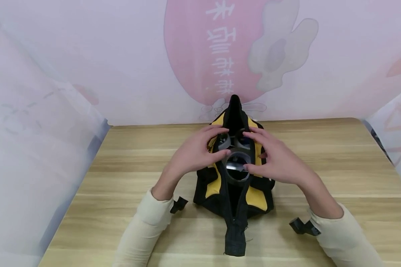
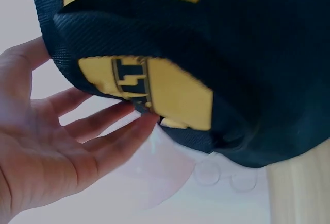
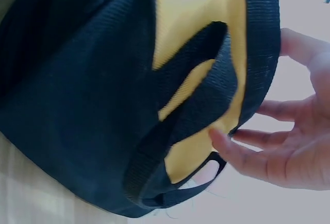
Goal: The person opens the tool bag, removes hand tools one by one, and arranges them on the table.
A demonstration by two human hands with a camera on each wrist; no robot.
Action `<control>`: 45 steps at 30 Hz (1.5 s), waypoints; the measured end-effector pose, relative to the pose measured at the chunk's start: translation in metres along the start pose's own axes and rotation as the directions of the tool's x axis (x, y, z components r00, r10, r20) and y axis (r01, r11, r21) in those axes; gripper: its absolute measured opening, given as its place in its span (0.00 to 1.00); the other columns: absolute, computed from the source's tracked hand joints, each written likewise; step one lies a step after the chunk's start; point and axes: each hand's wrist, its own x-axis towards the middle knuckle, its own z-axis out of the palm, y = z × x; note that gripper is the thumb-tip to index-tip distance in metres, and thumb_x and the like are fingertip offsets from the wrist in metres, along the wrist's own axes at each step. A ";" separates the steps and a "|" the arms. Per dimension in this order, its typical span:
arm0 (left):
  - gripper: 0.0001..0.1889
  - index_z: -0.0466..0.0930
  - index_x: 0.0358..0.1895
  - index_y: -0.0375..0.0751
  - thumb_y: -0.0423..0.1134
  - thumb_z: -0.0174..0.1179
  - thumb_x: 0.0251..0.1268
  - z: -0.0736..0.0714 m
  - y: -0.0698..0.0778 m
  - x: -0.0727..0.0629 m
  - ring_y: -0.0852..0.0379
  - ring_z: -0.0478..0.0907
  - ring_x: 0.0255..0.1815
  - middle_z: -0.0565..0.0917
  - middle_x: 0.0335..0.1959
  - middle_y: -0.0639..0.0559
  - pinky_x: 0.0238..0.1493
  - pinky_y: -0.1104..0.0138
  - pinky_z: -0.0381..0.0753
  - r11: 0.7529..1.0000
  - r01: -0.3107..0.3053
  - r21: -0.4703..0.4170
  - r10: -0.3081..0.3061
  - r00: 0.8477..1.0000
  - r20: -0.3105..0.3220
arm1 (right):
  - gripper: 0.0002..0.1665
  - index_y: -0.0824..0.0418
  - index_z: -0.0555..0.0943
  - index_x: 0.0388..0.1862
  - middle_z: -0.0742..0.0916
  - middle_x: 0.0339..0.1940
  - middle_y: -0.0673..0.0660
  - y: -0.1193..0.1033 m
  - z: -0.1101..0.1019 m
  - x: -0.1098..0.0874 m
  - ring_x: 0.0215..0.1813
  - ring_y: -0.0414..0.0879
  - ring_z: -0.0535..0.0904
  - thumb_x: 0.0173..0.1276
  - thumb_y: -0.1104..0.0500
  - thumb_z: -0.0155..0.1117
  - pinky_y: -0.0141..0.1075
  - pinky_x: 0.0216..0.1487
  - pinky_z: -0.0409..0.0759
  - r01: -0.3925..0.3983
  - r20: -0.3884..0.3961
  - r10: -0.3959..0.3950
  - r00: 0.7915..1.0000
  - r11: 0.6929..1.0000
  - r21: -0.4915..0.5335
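A black and yellow fabric bag [image 1: 214,185] stands on the table with its long zipped top spread apart. Inside the opening sit a large clear ring-shaped roll [image 1: 238,180] and two smaller round items [image 1: 224,141] [image 1: 243,142] behind it; their kind is hard to tell. My left hand [image 1: 200,148] rests at the left rim, fingers loosely bent over the opening. Across from it, my right hand [image 1: 275,157] lies at the right rim, its thumb over the large roll. In the right wrist view, a fingertip meets the yellow side near a black strap handle [image 3: 206,103].
The wooden table [image 1: 127,174] reaches back to a pale printed backdrop [image 1: 120,74]. A black zip end tab [image 1: 235,239] hangs from the bag toward the front. Dark wrist-camera mounts [image 1: 179,205] stick out from the sleeves.
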 end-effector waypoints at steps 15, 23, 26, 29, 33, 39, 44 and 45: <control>0.40 0.74 0.77 0.40 0.39 0.79 0.61 -0.023 -0.019 -0.018 0.48 0.87 0.57 0.78 0.76 0.47 0.43 0.67 0.93 0.992 0.051 -0.116 -0.047 0.998 0.044 | 0.51 0.66 0.66 0.84 0.62 0.88 0.67 0.001 -0.017 -0.017 0.54 0.61 0.90 0.62 0.65 0.76 0.48 0.50 0.93 -0.072 -0.018 0.071 0.997 0.997 -0.038; 0.42 0.74 0.78 0.42 0.37 0.80 0.59 -0.032 -0.029 -0.026 0.49 0.88 0.57 0.79 0.76 0.49 0.42 0.65 0.93 0.990 0.068 -0.120 -0.063 0.997 0.045 | 0.48 0.68 0.68 0.81 0.65 0.87 0.66 0.011 -0.022 -0.031 0.60 0.62 0.88 0.62 0.69 0.73 0.40 0.49 0.93 -0.045 -0.063 0.044 0.997 0.999 -0.017; 0.42 0.74 0.78 0.42 0.36 0.80 0.58 -0.036 -0.032 -0.031 0.49 0.87 0.57 0.78 0.76 0.48 0.42 0.66 0.93 0.988 0.077 -0.134 -0.072 0.997 0.042 | 0.48 0.66 0.68 0.82 0.65 0.87 0.66 0.014 -0.026 -0.035 0.57 0.62 0.89 0.62 0.68 0.73 0.35 0.46 0.91 -0.060 -0.067 0.057 0.996 0.998 -0.038; 0.41 0.74 0.78 0.42 0.35 0.80 0.58 -0.039 -0.035 -0.034 0.48 0.87 0.57 0.78 0.77 0.48 0.42 0.67 0.92 0.986 0.076 -0.146 -0.071 0.997 0.040 | 0.49 0.64 0.67 0.83 0.65 0.87 0.65 0.017 -0.031 -0.038 0.63 0.65 0.86 0.62 0.67 0.73 0.33 0.45 0.89 -0.072 -0.068 0.068 0.995 0.996 -0.051; 0.42 0.74 0.78 0.41 0.34 0.80 0.58 -0.043 -0.040 -0.038 0.48 0.87 0.58 0.77 0.77 0.47 0.43 0.68 0.92 0.986 0.070 -0.150 -0.064 0.997 0.041 | 0.50 0.63 0.66 0.84 0.65 0.88 0.64 0.023 -0.037 -0.041 0.73 0.68 0.77 0.63 0.68 0.73 0.37 0.49 0.90 -0.082 -0.067 0.079 0.995 0.996 -0.039; 0.42 0.74 0.78 0.40 0.33 0.80 0.58 -0.047 -0.052 -0.043 0.47 0.87 0.57 0.77 0.77 0.46 0.46 0.65 0.93 0.984 0.068 -0.166 -0.062 0.997 0.041 | 0.54 0.64 0.62 0.86 0.68 0.85 0.66 0.036 -0.045 -0.047 0.75 0.68 0.73 0.63 0.71 0.75 0.47 0.57 0.91 -0.073 -0.073 0.073 0.995 0.997 0.001; 0.41 0.76 0.77 0.42 0.34 0.81 0.58 -0.050 -0.059 -0.045 0.48 0.87 0.57 0.79 0.75 0.47 0.46 0.66 0.93 0.984 0.060 -0.165 -0.054 0.998 0.045 | 0.54 0.64 0.61 0.86 0.69 0.84 0.66 0.045 -0.051 -0.048 0.76 0.69 0.72 0.63 0.72 0.75 0.29 0.55 0.88 -0.063 -0.064 0.064 0.996 0.998 0.023; 0.41 0.76 0.77 0.43 0.34 0.81 0.58 -0.050 -0.059 -0.045 0.48 0.87 0.57 0.80 0.75 0.47 0.45 0.66 0.93 0.985 0.057 -0.161 -0.051 0.998 0.043 | 0.54 0.64 0.62 0.86 0.69 0.85 0.66 0.046 -0.051 -0.049 0.76 0.69 0.72 0.63 0.72 0.75 0.26 0.53 0.86 -0.062 -0.064 0.064 0.996 0.998 0.025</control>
